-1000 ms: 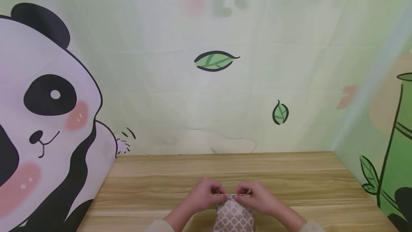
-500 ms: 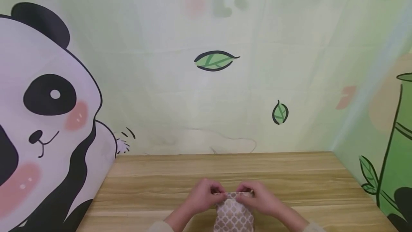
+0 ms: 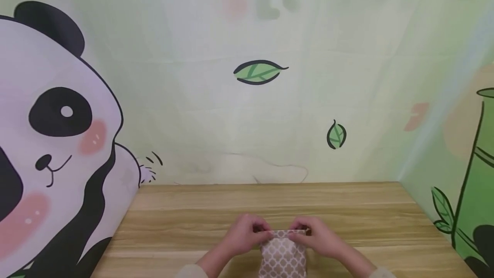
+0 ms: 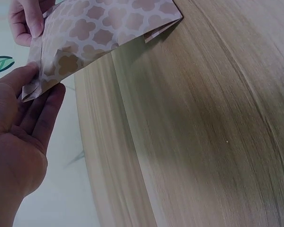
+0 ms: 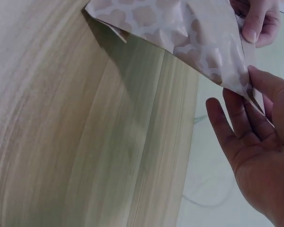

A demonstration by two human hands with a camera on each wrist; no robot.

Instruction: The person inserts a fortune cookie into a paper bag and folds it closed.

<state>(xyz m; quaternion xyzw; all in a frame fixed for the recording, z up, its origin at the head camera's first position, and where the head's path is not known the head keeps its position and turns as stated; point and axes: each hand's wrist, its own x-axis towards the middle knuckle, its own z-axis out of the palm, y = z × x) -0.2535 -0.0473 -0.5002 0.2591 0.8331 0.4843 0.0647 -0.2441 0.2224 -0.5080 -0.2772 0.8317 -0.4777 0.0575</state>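
A brown paper bag (image 3: pixel 283 258) with a white lattice pattern stands at the front middle of the table, its lower part cut off by the head view's edge. Along its top runs a narrow folded-over strip (image 4: pixel 35 54). My left hand (image 3: pixel 247 234) pinches the left end of this strip between thumb and fingers. At the other end, my right hand (image 3: pixel 317 237) pinches the strip the same way, thumb on the near side and fingers behind. In the right wrist view the bag's side (image 5: pixel 194 42) looks creased and bulges slightly.
The wood-grain table (image 3: pixel 185 209) reaches back to a pale green backdrop (image 3: pixel 193 98) printed with leaves. A printed panda (image 3: pixel 69 140) covers the left side, and green bamboo (image 3: pixel 476 183) is drawn on the right.
My right hand has slid a little to the right along the bag's top edge, widening the gap between the hands. The left hand stays nearly where it was.
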